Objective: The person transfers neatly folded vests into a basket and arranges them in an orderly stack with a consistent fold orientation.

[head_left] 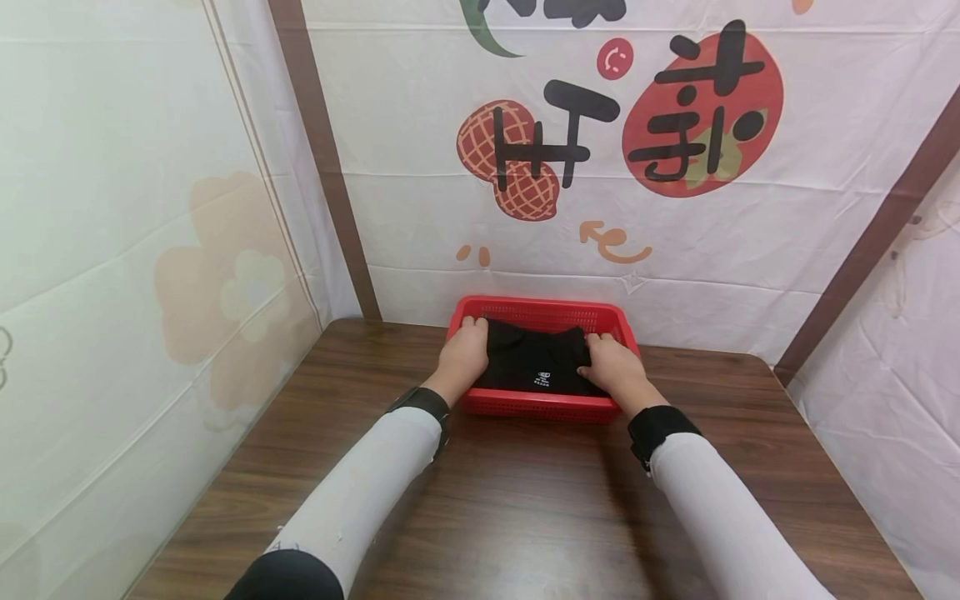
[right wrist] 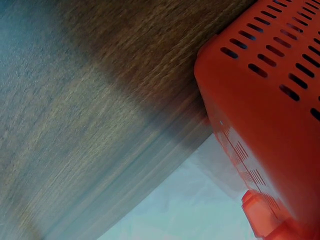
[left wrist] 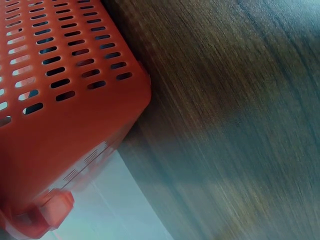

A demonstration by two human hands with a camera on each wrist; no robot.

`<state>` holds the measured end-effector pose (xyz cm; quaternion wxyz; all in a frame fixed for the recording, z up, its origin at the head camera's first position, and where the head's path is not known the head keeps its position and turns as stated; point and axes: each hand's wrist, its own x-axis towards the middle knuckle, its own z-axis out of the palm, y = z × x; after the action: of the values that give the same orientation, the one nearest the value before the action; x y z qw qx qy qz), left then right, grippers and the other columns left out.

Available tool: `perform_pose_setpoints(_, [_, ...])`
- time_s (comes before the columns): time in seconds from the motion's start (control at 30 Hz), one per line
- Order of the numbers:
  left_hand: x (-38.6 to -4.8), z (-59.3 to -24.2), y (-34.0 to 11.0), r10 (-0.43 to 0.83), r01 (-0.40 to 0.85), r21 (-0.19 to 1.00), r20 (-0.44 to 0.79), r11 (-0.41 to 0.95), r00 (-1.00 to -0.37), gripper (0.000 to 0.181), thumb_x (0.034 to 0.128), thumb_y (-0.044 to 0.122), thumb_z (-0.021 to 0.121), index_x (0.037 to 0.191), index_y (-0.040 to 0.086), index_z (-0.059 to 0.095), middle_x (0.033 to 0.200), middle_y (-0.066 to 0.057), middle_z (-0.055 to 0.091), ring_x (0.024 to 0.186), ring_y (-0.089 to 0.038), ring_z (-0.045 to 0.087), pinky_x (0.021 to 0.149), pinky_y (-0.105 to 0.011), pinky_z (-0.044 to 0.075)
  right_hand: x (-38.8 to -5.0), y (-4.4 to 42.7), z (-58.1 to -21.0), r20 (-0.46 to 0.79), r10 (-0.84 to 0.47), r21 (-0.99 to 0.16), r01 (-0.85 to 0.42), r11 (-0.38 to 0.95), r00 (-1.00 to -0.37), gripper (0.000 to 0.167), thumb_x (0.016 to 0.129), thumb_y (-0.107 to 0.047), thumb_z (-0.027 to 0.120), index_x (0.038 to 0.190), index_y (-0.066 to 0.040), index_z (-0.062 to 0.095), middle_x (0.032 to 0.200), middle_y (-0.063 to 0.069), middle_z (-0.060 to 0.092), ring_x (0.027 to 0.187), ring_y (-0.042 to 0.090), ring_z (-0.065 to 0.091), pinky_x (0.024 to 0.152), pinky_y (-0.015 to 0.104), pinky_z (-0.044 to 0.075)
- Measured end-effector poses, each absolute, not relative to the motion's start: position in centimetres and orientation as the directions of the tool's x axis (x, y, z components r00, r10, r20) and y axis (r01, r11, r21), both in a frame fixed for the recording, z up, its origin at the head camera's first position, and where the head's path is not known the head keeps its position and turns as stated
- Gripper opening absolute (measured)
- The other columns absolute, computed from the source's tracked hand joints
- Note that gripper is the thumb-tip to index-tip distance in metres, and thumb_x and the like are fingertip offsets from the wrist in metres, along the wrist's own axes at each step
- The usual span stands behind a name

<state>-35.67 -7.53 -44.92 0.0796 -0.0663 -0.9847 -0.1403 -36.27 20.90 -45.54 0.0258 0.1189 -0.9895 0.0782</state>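
A folded black garment (head_left: 534,354) with a small white print lies inside the red plastic basket (head_left: 543,402). My left hand (head_left: 463,354) grips the garment's left edge, its fingers reaching over the basket's left side. At the opposite edge my right hand (head_left: 613,367) holds the cloth, with the thumb toward the front and the fingers farther back. Both hands partly cover the basket's side rims. In the left wrist view only the slotted basket wall (left wrist: 75,100) appears, and the right wrist view likewise has the basket wall (right wrist: 270,115); neither shows a hand.
The basket stands near the back edge of a brown wood-grain table (head_left: 525,500). Behind it hangs a white printed curtain (head_left: 420,208), and another pale curtain (head_left: 112,250) runs along the left side.
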Motion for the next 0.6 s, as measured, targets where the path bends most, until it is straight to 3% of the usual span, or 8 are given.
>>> perform_pose_setpoints(0.23, [-35.43, -44.84, -7.54, 0.138, 0.179, 0.243, 0.178, 0.953, -0.974, 0.032, 0.0968, 0.004, 0.061, 0.128, 0.006, 0.055, 0.121, -0.014, 0.052, 0.110, -0.026, 0.060, 0.089, -0.041, 0.059, -36.11, 20.98, -45.55, 0.076, -0.247, -0.141, -0.256, 0.956, -0.966, 0.068, 0.087, -0.032, 0.081, 0.140, -0.001, 0.051, 0.125, 0.022, 0.057, 0.107, 0.034, 0.065, 0.094, 0.053, 0.056])
perform_pose_setpoints(0.6, [-35.45, -44.60, -7.48, 0.243, 0.274, 0.152, 0.196, 0.950, -0.950, 0.029, 0.0966, 0.005, 0.063, 0.126, 0.007, 0.061, 0.125, -0.012, 0.053, 0.118, -0.027, 0.051, 0.094, -0.040, 0.056, -35.98, 20.72, -45.03, 0.067, -0.271, -0.145, -0.278, 0.949, -0.960, 0.069, 0.088, -0.028, 0.080, 0.143, 0.000, 0.049, 0.127, 0.023, 0.052, 0.118, 0.037, 0.059, 0.100, 0.052, 0.053])
